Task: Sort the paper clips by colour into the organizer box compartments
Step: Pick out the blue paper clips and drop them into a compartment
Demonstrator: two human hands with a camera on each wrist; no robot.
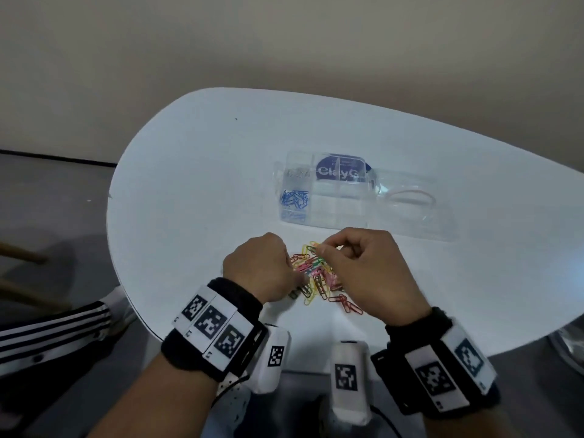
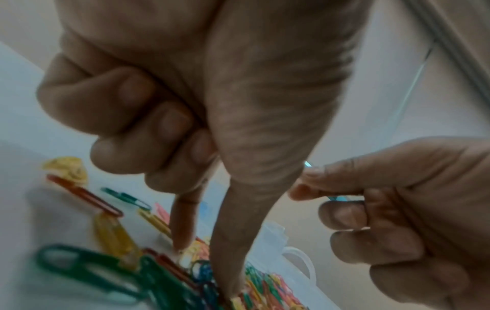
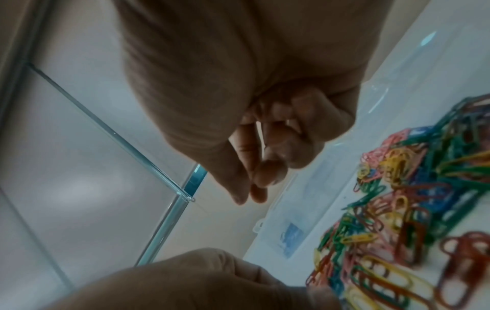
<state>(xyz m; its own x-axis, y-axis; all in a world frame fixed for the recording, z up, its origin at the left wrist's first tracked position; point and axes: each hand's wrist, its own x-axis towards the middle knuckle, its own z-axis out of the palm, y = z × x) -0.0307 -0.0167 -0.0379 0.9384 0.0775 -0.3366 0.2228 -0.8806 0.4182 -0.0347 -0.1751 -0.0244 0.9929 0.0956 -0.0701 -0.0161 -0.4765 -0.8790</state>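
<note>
A loose pile of mixed-colour paper clips (image 1: pixel 319 279) lies on the white table (image 1: pixel 196 191) between my hands. My left hand (image 1: pixel 295 276) has its index finger (image 2: pixel 183 235) and thumb (image 2: pixel 228 262) straight and apart, tips down on the pile (image 2: pixel 159 272); its other fingers are curled in. My right hand (image 1: pixel 320 248) is lifted just above the pile's far edge and pinches a blue paper clip (image 2: pixel 307 164) between thumb and index finger. Beyond stands the clear organizer box (image 1: pixel 328 222), with blue clips (image 1: pixel 294 199) in its left compartment.
The box's open lid with a blue label (image 1: pixel 339 172) stands behind the compartments. A clear part with a pinkish loop (image 1: pixel 410 197) lies to the box's right. A striped trouser leg (image 1: pixel 47 330) is beside the table's left edge.
</note>
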